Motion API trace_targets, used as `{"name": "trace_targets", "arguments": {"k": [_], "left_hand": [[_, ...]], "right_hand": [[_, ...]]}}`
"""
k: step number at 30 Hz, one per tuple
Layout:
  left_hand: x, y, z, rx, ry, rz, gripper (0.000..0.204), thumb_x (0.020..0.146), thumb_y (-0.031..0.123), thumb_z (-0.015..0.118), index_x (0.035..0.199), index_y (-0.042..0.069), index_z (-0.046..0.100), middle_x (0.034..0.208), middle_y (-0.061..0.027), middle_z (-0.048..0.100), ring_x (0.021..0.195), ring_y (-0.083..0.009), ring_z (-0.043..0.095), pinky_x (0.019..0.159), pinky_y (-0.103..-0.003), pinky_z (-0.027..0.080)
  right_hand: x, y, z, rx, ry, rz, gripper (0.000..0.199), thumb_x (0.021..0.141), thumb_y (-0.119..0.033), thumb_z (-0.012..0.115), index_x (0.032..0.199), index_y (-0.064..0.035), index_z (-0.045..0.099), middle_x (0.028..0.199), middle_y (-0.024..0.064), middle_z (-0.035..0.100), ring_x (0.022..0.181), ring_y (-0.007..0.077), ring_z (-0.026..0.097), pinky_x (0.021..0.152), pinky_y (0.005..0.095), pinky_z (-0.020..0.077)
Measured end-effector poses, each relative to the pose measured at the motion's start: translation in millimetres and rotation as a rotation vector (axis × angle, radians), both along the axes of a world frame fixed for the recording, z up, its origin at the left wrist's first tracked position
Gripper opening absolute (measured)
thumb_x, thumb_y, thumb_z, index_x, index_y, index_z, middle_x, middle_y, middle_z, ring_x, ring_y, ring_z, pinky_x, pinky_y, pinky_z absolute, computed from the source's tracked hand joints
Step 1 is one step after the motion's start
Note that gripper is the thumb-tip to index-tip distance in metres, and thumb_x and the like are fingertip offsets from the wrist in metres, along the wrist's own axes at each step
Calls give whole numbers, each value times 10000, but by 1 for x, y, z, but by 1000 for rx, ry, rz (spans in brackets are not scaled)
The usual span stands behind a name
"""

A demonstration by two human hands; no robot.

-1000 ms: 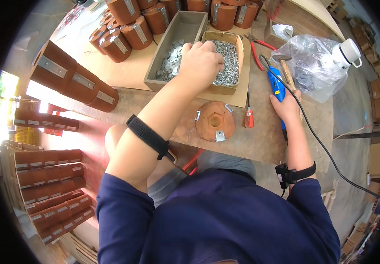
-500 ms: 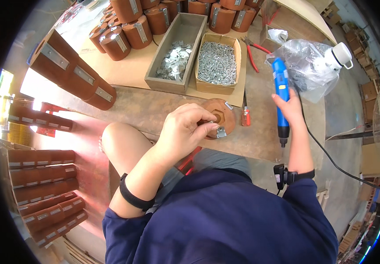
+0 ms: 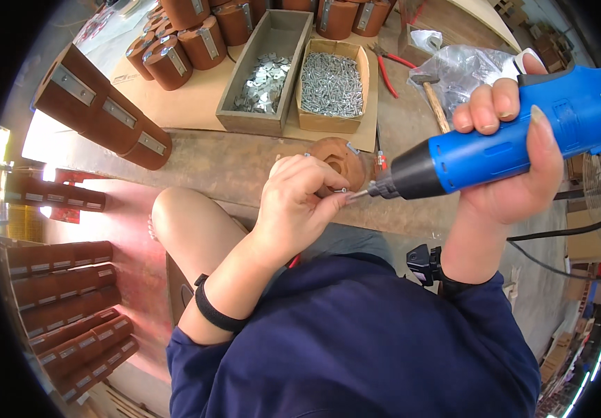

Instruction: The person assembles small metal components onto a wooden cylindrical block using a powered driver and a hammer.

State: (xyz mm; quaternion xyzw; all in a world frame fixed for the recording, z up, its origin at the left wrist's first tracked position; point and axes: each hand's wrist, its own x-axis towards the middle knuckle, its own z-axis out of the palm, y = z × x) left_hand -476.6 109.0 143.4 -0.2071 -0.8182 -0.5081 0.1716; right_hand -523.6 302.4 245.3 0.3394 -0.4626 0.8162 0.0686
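Observation:
My right hand (image 3: 516, 150) is wrapped round a blue electric screwdriver (image 3: 485, 155), raised high and lying sideways. Its bit (image 3: 361, 193) points left and meets the fingertips of my left hand (image 3: 293, 198). Between that thumb and forefinger I pinch a small silver screw (image 3: 343, 190). Behind the left hand, a round reddish-brown disc (image 3: 342, 152) with a stepped middle rests at the table edge. A small metal plate (image 3: 353, 148) shows at its rim; my left hand hides part of the disc.
Beyond the disc stand a cardboard box of screws (image 3: 361, 120) and a long wooden tray (image 3: 228, 120) holding metal plates. Pliers (image 3: 388, 78), a hammer (image 3: 434, 97) and a plastic bag (image 3: 464, 66) lie to the right. Stacked brown cylinders (image 3: 95, 101) stand left and behind.
The electric screwdriver has swung up and left, from hanging upright over the right side to lying level, its bit now at my left fingertips. My left hand still pinches near the disc.

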Motion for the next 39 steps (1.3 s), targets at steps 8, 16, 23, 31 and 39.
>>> {"name": "trace_targets", "arguments": {"k": [8, 16, 23, 31, 39], "left_hand": [[4, 4, 1, 50, -30, 1, 146, 627, 16, 757, 706, 46, 638, 706, -45, 632, 688, -175, 579, 728, -293, 407], [3, 2, -2, 48, -23, -11, 133, 631, 11, 752, 714, 48, 655, 703, -39, 634, 678, -173, 572, 725, -292, 401], [-1, 2, -6, 12, 38, 0, 159, 609, -11, 750, 728, 45, 660, 772, -29, 636, 793, -191, 552, 764, -315, 421], [0, 11, -21, 96, 21, 138, 169, 576, 96, 779, 707, 81, 673, 903, 21, 640, 936, -218, 530, 842, -351, 381], [-3, 5, -11, -36, 18, 53, 185, 613, 71, 743, 787, 76, 683, 1081, -24, 610, 1081, -275, 482, 931, -409, 343]], "right_hand": [[4, -2, -2, 43, 75, -19, 551, 845, -208, 482, 1314, 14, 296, 884, 66, 485, 786, 166, 494, 735, 359, 442], [4, 2, -6, 68, 112, -57, 562, 840, -207, 479, 1322, 13, 291, 884, 70, 490, 768, 167, 490, 726, 357, 444], [4, -9, -4, 80, 143, -61, 571, 832, -181, 477, 1335, 5, 282, 875, 82, 497, 750, 173, 499, 711, 360, 457], [9, -22, 2, 320, 134, -125, 562, 824, -108, 478, 1333, -6, 264, 851, 93, 496, 732, 178, 518, 697, 354, 468], [4, -29, -5, 208, 125, -164, 545, 816, -54, 487, 1308, 13, 262, 836, 98, 515, 717, 190, 546, 674, 363, 484]]}}
